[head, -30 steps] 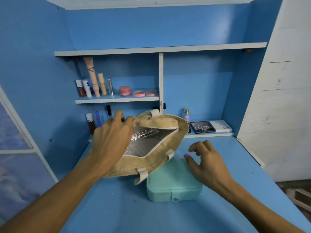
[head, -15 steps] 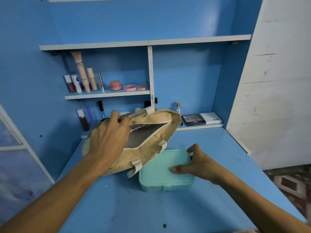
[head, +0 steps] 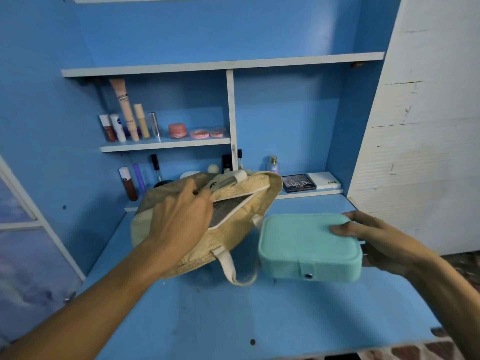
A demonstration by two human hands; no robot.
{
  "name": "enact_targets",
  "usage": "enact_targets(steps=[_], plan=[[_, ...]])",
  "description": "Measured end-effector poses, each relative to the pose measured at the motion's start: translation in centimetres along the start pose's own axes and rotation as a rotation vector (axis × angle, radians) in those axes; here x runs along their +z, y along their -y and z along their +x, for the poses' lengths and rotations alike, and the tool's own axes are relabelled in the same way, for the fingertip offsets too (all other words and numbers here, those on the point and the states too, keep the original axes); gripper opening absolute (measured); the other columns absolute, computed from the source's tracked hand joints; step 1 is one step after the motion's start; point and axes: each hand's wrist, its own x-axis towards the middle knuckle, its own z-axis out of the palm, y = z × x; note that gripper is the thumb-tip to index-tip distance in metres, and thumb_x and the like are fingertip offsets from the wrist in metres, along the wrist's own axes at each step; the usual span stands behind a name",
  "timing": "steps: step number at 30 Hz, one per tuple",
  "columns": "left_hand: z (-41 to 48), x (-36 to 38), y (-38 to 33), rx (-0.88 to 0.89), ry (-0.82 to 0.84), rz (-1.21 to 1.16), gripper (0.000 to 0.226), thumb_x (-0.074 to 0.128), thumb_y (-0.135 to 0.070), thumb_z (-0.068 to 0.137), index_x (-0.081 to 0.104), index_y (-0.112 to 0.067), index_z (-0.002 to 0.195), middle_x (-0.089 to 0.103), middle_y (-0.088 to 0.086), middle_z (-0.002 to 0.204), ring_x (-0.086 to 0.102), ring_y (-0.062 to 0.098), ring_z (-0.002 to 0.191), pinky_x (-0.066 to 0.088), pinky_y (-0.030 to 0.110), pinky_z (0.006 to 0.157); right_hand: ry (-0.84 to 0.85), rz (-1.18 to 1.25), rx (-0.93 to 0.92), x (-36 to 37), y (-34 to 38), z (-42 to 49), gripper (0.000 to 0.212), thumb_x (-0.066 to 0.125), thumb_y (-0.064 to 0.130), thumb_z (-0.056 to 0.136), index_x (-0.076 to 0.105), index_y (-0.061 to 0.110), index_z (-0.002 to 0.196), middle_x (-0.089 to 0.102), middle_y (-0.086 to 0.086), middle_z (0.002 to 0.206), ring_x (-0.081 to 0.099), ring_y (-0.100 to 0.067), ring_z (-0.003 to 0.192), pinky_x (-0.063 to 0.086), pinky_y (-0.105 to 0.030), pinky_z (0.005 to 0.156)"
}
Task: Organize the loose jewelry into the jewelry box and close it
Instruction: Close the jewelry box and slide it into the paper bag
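A closed teal jewelry box (head: 306,245) with a snap tab on its front is held just above the blue desk (head: 233,320), right of centre. My right hand (head: 374,237) grips its right side, thumb on the lid, fingers under it. A tan woven bag (head: 233,229) with a silver lining lies tilted on the desk to the left, its mouth partly open. My left hand (head: 179,219) holds the bag's upper edge, fingers curled over the rim. No loose jewelry is visible.
Shelves behind hold cosmetic tubes (head: 127,113), pink jars (head: 177,130), a perfume bottle (head: 273,165) and a MATTE palette (head: 298,182). A white panel (head: 428,126) stands at the right. The desk's front edge (head: 285,353) is near the bottom.
My right hand took hold of the teal box and pulled it out to the right from under the bag. My left hand kept hold of the bag's rim.
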Motion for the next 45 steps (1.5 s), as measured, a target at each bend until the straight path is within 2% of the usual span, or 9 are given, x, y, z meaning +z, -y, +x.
enact_targets(steps=[4,9,13,18,24,30,33,37,45], plan=[[0.1,-0.3,-2.0,-0.04,0.1,-0.114,0.035,0.034,-0.037,0.104,0.064,-0.02,0.106,0.052,0.001,0.102,0.062,0.025,0.077,0.043,0.035,0.058,-0.014,0.144,-0.02,0.3,0.9,-1.0,0.048,0.081,0.024,0.07,0.059,0.008,0.11,0.07,-0.002,0.078,0.067,-0.012,0.066,0.055,-0.026,0.052],[0.5,-1.0,-4.4,-0.11,0.22,-0.245,0.03,0.035,-0.037,0.106,0.06,-0.021,0.106,0.047,-0.002,0.107,0.054,0.016,0.084,0.036,0.034,0.063,-0.059,0.165,-0.005,3.5,0.5,-0.3,0.065,0.081,0.024,0.073,0.052,-0.001,0.126,0.072,-0.01,0.094,0.071,-0.021,0.077,0.061,-0.035,0.064],[0.1,-1.3,-5.1,-0.104,0.228,-0.249,0.034,0.033,-0.041,0.107,0.061,-0.023,0.107,0.043,-0.004,0.105,0.052,0.014,0.077,0.037,0.034,0.061,-0.129,0.198,-0.012,7.2,0.4,1.4,0.063,0.085,0.021,0.075,0.049,0.006,0.124,0.072,-0.018,0.104,0.074,-0.026,0.074,0.06,-0.038,0.061],[0.1,-1.6,-5.5,-0.106,0.232,-0.338,0.032,0.036,-0.043,0.105,0.063,-0.026,0.102,0.042,-0.006,0.101,0.053,0.017,0.081,0.041,0.035,0.066,-0.176,0.229,-0.057,11.6,0.2,4.1,0.064,0.09,0.025,0.071,0.044,0.012,0.114,0.064,-0.018,0.118,0.073,-0.029,0.093,0.061,-0.039,0.057],[0.6,-1.3,-5.2,-0.141,0.256,-0.448,0.036,0.04,-0.045,0.104,0.07,-0.027,0.106,0.048,-0.006,0.1,0.057,0.017,0.086,0.051,0.04,0.075,-0.346,0.112,-0.133,15.4,-0.3,8.1,0.062,0.089,0.051,0.058,0.049,0.016,0.089,0.059,-0.005,0.085,0.064,-0.024,0.077,0.058,-0.042,0.063],[1.3,-1.1,-4.3,-0.151,0.269,-0.56,0.034,0.042,-0.044,0.104,0.072,-0.027,0.1,0.053,-0.004,0.099,0.056,0.013,0.083,0.05,0.037,0.073,-0.307,0.118,-0.213,17.6,-0.4,10.5,0.031,0.078,0.041,0.082,0.06,0.016,0.081,0.06,0.0,0.07,0.059,-0.016,0.069,0.053,-0.035,0.061],[1.4,-1.1,-3.8,-0.13,0.285,-0.572,0.034,0.043,-0.044,0.104,0.07,-0.028,0.092,0.051,-0.006,0.093,0.055,0.011,0.078,0.047,0.036,0.068,-0.235,-0.086,-0.328,17.3,-0.5,10.4,0.027,0.067,0.041,0.091,0.062,0.015,0.098,0.058,0.005,0.076,0.054,-0.011,0.071,0.042,-0.025,0.061],[1.3,-1.1,-3.0,-0.14,0.259,-0.631,0.043,0.046,-0.04,0.103,0.049,-0.031,0.062,0.051,-0.004,0.086,0.054,0.012,0.075,0.043,0.035,0.067,-0.189,-0.547,-0.462,15.7,-0.8,10.5,0.038,0.06,0.053,0.093,0.056,0.017,0.105,0.066,0.0,0.091,0.061,-0.018,0.084,0.051,-0.033,0.072],[1.6,0.1,-2.6,-0.188,0.286,-0.698,0.047,0.048,-0.038,0.104,0.044,-0.026,0.058,0.052,-0.004,0.083,0.054,0.012,0.075,0.032,0.03,0.061,-0.048,-1.525,-0.587,13.5,-3.1,10.2,0.073,0.053,0.057,0.088,0.029,0.026,0.149,0.05,-0.004,0.14,0.046,-0.035,0.121,0.031,-0.045,0.093]])
